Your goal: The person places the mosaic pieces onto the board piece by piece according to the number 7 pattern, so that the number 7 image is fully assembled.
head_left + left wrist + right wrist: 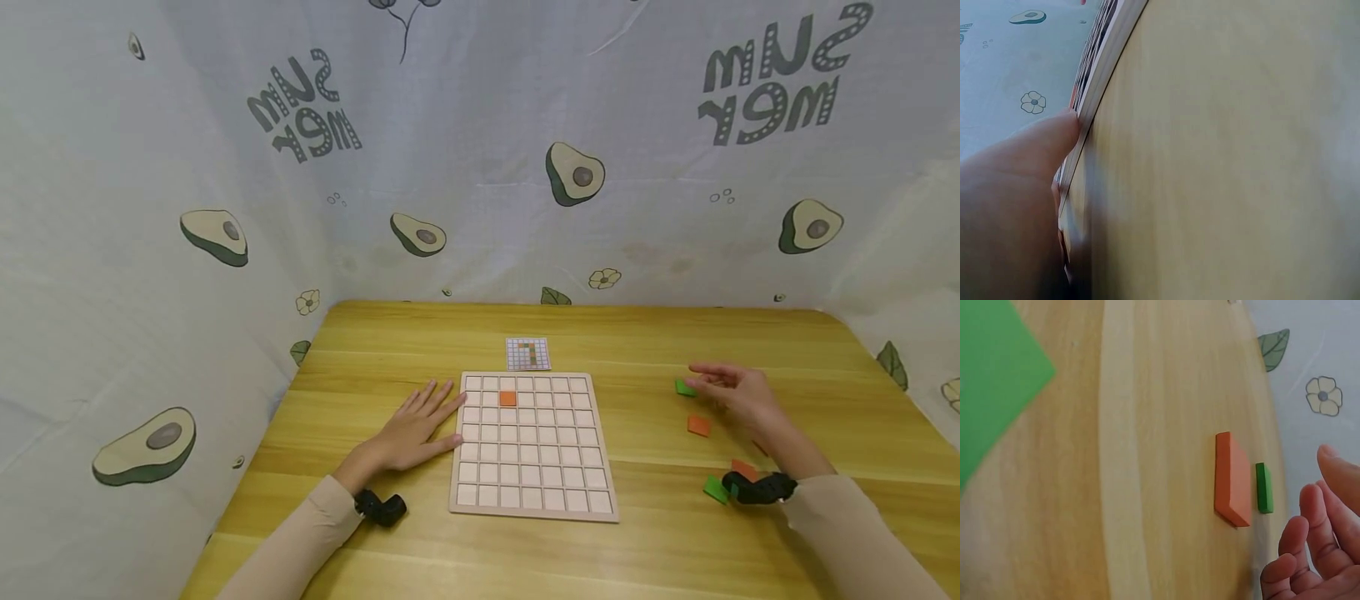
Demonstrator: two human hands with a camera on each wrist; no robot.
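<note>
A wooden grid board (534, 514) lies on the table with one orange tile (507, 398) in a cell of its second row from the back. My left hand (408, 437) rests flat and spread on the table, its thumb and fingers touching the board's left edge. On the right, my right hand (738, 396) is over the table by a green tile (683, 388), fingers loosely bent. In the right wrist view, a gap shows between those fingers and the green tile (1264, 487). Nearer than that tile lies an orange tile (698, 426).
Behind the board lies a small pattern card (528, 354). Another green tile (716, 489) and orange tile (745, 469) lie near my right wrist, partly covered by the black wrist camera (759, 488). A printed curtain (480, 167) hangs behind the table.
</note>
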